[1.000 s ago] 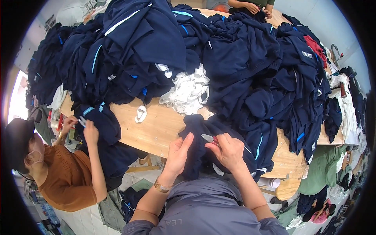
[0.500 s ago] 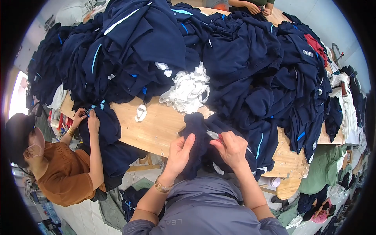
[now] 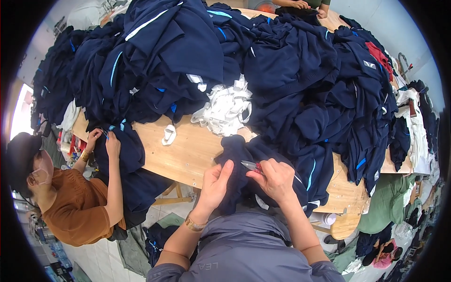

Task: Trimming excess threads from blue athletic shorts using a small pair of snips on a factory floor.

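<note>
My left hand (image 3: 215, 187) pinches the edge of a navy garment (image 3: 233, 149) at the near edge of the table, thumb pointing up. In my right hand (image 3: 276, 181) is a pair of thread snips (image 3: 249, 165) with red handles. Their metal blades point left at the garment, a short way from my left thumb. Whether the blades touch the cloth or a thread, I cannot tell. More of the garment hangs down between my arms, showing a white piece (image 3: 261, 202).
Large heaps of navy garments (image 3: 291, 61) cover the far side of the wooden table (image 3: 174, 157). A pile of white strips (image 3: 224, 107) lies ahead, with a loose white piece (image 3: 169, 135) nearby. A co-worker (image 3: 80, 202) handles navy cloth at left; another person's hands (image 3: 305, 7) show beyond.
The snips in my right hand have swung left and slightly down, closer to my left thumb. My left hand has stayed in place. The co-worker's hands at left shifted slightly.
</note>
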Action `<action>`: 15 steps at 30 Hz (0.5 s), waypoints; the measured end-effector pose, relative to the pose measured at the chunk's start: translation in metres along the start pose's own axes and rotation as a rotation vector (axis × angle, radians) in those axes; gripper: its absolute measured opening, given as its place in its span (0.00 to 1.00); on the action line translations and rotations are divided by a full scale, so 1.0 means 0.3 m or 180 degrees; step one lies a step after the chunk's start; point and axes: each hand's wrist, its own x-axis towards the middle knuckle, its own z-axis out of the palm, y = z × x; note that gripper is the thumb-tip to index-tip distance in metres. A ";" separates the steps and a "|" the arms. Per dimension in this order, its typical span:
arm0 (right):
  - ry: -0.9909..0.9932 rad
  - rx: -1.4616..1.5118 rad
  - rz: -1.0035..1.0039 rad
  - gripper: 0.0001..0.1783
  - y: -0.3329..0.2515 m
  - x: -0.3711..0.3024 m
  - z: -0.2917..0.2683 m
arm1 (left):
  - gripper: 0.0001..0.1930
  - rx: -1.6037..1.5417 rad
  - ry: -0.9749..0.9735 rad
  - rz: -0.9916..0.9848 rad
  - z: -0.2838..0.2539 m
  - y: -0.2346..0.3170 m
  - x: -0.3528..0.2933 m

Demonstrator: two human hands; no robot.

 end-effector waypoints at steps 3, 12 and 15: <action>-0.0008 -0.0049 -0.0027 0.21 -0.003 0.004 -0.005 | 0.18 -0.0036 0.0020 -0.0016 -0.004 0.003 0.001; -0.0060 -0.0043 -0.0008 0.20 -0.009 0.005 -0.005 | 0.18 -0.0070 0.0047 -0.0030 0.005 0.000 -0.001; -0.0044 0.0113 0.0085 0.19 -0.003 0.002 -0.002 | 0.17 -0.0040 0.0042 -0.0041 -0.016 -0.016 0.002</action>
